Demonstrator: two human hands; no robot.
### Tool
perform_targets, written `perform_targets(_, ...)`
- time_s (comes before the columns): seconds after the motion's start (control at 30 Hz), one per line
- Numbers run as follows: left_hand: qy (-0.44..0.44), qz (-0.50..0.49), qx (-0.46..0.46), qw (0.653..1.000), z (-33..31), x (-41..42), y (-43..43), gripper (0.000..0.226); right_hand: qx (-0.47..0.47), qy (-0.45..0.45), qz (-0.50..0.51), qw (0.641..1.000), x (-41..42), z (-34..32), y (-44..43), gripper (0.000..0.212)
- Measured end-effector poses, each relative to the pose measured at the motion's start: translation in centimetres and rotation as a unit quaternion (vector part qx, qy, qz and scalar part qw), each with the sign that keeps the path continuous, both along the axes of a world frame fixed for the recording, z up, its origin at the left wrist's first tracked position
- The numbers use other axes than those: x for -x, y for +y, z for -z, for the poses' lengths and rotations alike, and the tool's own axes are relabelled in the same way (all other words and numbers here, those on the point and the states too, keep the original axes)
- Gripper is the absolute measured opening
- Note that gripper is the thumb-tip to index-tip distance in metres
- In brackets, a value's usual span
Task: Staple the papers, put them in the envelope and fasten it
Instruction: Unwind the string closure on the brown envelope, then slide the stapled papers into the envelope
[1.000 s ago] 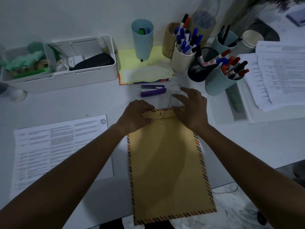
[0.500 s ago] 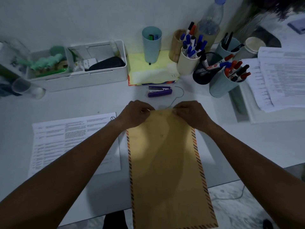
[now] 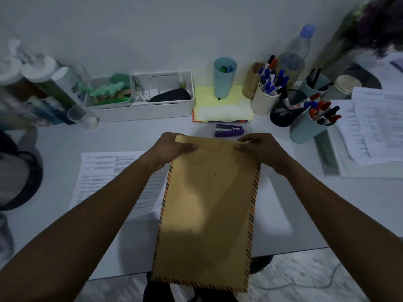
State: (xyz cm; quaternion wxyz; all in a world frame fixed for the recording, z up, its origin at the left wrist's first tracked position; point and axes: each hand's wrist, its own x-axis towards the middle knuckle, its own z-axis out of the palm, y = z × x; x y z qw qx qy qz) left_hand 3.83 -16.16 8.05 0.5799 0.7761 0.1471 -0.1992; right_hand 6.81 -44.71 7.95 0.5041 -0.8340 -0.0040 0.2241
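Holding the brown envelope [image 3: 207,210] by its top corners, I have my left hand [image 3: 172,149] at the left corner and my right hand [image 3: 259,149] at the right — thumbs on the face toward me, the other fingers curled behind, both hands pinching the paper. Its striped bottom edge hangs past the near edge of the counter [image 3: 305,203]. Just beyond its top lies the purple stapler [image 3: 229,130] — near, not touching. Printed papers [image 3: 102,177] lie flat on the counter under my left forearm, their right side hidden behind the envelope.
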Motion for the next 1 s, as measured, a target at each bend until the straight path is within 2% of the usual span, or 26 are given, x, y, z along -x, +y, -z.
perform_targets(0.13, -0.009, -0.002, 0.026, 1.0, -2.8, 0.1, -0.1, 0.026, 0.078, 0.032, -0.133, 0.988, -0.8, -4.5, 0.2, 0.035)
perform_targets(0.3, -0.02, 0.012, 0.062, 0.998, -5.8, 0.6, 0.1, 0.031, 0.135, 0.039, -0.187, 0.972, -1.7, -10.3, 0.7, 0.027)
perform_targets(0.43, -0.015, 0.011, 0.103, 0.994, -8.2, 1.8, 0.7, 0.04, 0.09, 0.065, -0.178, 0.978, -1.4, -15.1, 1.4, 0.029)
perform_targets(0.57, -0.081, 0.009, 0.1, 0.992, -13.3, 2.7, 3.6, 0.034, -0.011, 0.099, -0.13, 0.986, 0.6, -18.1, 3.9, 0.034)
perform_targets(0.67, -0.128, 0.025, 0.057, 0.99, -18.0, 3.8, 7.3, 0.032, -0.095, 0.105, -0.098, 0.985, 2.9, -19.4, 6.9, 0.021)
perform_targets(0.77, -0.168, 0.039, -0.024, 0.985, -20.9, 4.9, 11.3, 0.03, -0.151, 0.125, -0.064, 0.978, 5.2, -18.8, 10.8, 0.042)
perform_targets(0.87, -0.184, 0.02, -0.145, 0.972, -21.1, 5.4, 14.8, 0.054, -0.219, 0.167, -0.058, 0.96, 7.4, -16.1, 14.8, 0.053)
perform_targets(0.93, -0.206, -0.021, -0.253, 0.945, -19.6, 6.2, 16.1, 0.073, -0.229, 0.169, -0.027, 0.958, 9.1, -13.6, 17.2, 0.052)
perform_targets(1.0, -0.246, -0.043, -0.304, 0.919, -17.1, 7.6, 16.5, 0.076, -0.219, 0.15, 0.02, 0.964, 11.0, -10.9, 19.4, 0.046)
